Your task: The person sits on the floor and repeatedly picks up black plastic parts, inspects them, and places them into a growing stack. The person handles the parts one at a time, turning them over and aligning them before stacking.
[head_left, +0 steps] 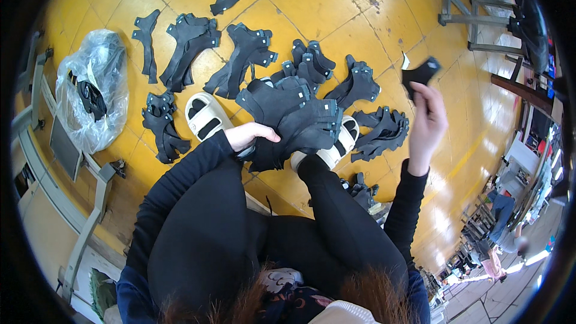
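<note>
Here, the fingers of the right hand (429, 119) pinch one small black cloth piece (422, 76) right of centre, while the left hand (249, 136) grips a thick stack (288, 117) of black pieces mid-frame. Beyond, several piles (237, 63) already lie on the yellow floor (336, 3), upper middle; the held pieces look not yet laid out.
</note>
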Motion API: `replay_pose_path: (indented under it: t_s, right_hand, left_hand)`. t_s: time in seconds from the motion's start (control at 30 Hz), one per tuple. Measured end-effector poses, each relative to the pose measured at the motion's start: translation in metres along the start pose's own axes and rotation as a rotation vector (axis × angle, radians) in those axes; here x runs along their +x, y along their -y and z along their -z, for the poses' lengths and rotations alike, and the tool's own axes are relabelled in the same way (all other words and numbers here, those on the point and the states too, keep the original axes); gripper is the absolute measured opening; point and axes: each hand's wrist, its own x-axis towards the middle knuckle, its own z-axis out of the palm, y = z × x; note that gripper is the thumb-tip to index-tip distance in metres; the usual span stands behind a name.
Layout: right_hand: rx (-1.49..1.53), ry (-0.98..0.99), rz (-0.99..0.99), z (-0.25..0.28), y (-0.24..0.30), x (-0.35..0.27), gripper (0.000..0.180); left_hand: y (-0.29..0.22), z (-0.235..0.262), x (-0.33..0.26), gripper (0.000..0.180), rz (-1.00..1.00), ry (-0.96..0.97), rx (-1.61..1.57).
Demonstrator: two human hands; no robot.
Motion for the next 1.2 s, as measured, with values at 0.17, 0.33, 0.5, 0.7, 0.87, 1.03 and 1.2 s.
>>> replay_pose_path:
  t_s: [0.17,0.33,0.5,0.7,0.87,1.03,1.2]
  right_hand:
    - [0.005,0.408,0.009,-0.041,0.022,-0.017,0.017]
    - [-0.106,0.517,0.308,-0.069,0.038,-0.032,0.029]
    - [-0.123,0.39,0.363,-0.079,0.043,-0.04,0.027]
    - [-0.069,0.376,0.272,-0.083,0.045,-0.049,0.022]
    - [-0.03,0.239,0.416,-0.086,0.052,-0.053,0.018]
    - [-0.071,0.207,0.401,-0.084,0.047,-0.051,0.025]
    - [-0.077,0.344,0.312,-0.081,0.052,-0.046,0.029]
  left_hand:
    - [0.006,0.003,0.004,0.029,-0.026,-0.027,0.154]
    - [0.002,-0.009,0.002,0.031,-0.082,-0.059,0.108]
    - [0.004,-0.004,0.0,0.032,-0.039,-0.011,-0.065]
    - [0.002,-0.014,0.001,0.034,-0.042,-0.033,-0.152]
    - [0.003,-0.014,0.0,0.038,-0.074,-0.064,-0.295]
    - [-0.007,-0.021,-0.002,0.04,-0.134,-0.123,-0.28]
    - [-0.009,-0.022,-0.002,0.04,-0.145,-0.136,-0.241]
